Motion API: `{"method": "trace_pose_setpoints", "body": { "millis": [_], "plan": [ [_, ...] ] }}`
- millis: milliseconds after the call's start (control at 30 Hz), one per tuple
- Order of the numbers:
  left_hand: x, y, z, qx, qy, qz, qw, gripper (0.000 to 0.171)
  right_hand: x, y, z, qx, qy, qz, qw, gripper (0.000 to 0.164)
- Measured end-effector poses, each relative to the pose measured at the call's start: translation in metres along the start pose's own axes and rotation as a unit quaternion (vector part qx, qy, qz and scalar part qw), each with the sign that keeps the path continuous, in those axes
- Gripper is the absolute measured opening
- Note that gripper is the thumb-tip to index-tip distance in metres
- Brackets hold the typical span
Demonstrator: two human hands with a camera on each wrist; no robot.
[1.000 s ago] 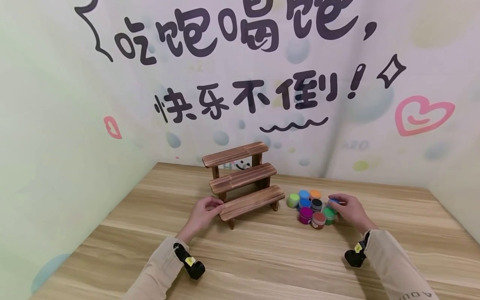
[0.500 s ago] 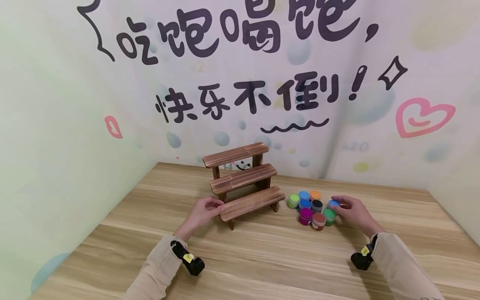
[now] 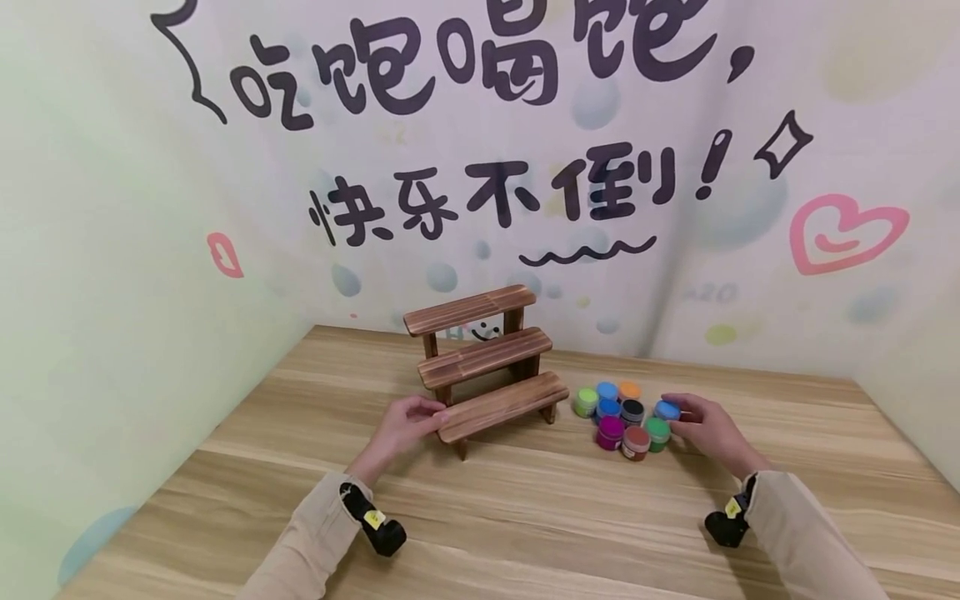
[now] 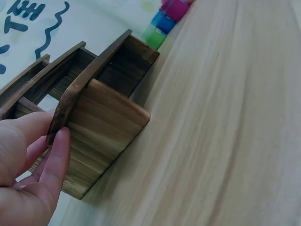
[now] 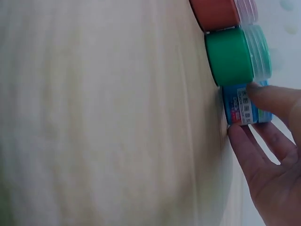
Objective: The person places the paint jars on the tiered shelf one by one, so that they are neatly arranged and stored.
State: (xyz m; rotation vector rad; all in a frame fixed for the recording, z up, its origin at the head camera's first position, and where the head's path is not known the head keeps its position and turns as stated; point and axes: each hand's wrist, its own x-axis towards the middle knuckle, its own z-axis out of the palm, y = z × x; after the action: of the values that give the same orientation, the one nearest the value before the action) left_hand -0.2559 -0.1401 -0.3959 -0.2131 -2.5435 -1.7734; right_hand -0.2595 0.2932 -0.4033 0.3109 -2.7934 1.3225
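A three-tiered brown wooden stand [image 3: 504, 407] stands at the middle of the table. My left hand [image 3: 405, 427] pinches the left end of its lowest step; in the left wrist view the thumb and fingers lie on either face of that board [image 4: 70, 96]. At the right, my right hand [image 3: 711, 432] holds a light-blue paint jar [image 3: 666, 410] at the edge of a group of jars. In the right wrist view, thumb and fingers are around this labelled blue jar [image 5: 240, 106], low at the tabletop, beside a green jar [image 5: 230, 56].
Several more paint jars cluster between stand and right hand: purple [image 3: 611, 433], brown-red [image 3: 636, 443], black [image 3: 633, 412], lime green [image 3: 587, 402], orange [image 3: 630, 390] and other blues. A printed cloth backdrop [image 3: 480, 200] rises behind the wood-grain table [image 3: 525, 525].
My right hand has shifted slightly right, showing more of the light-blue jar's lid, and its fingers stay at the jar. The left hand keeps its grip on the stand.
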Motion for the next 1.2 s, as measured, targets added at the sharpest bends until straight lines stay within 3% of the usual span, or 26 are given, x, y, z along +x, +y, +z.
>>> {"method": "trace_pose_setpoints", "body": {
  "millis": [133, 367, 500, 867, 1200],
  "plan": [
    [-0.001, -0.001, 0.002, -0.04, 0.01, -0.027, 0.9988, 0.02, -0.001, -0.001, 0.002, -0.015, 0.008, 0.003, 1.0, 0.042],
    [0.0, -0.001, 0.005, -0.06, 0.019, -0.032, 0.9975, 0.019, -0.002, -0.006, -0.006, -0.032, 0.021, 0.023, 0.999, 0.046],
    [0.001, -0.001, 0.005, -0.07, 0.021, -0.042, 0.9965, 0.019, -0.002, -0.015, -0.014, -0.047, 0.032, 0.003, 0.998, 0.046],
    [0.001, 0.0, 0.003, -0.068, 0.014, -0.055, 0.9961, 0.02, 0.006, -0.069, -0.02, -0.05, 0.032, -0.06, 0.996, 0.049],
    [0.002, -0.001, 0.004, -0.07, 0.018, -0.051, 0.9961, 0.02, 0.022, -0.118, 0.012, -0.011, -0.016, -0.106, 0.994, 0.046]
  ]
}}
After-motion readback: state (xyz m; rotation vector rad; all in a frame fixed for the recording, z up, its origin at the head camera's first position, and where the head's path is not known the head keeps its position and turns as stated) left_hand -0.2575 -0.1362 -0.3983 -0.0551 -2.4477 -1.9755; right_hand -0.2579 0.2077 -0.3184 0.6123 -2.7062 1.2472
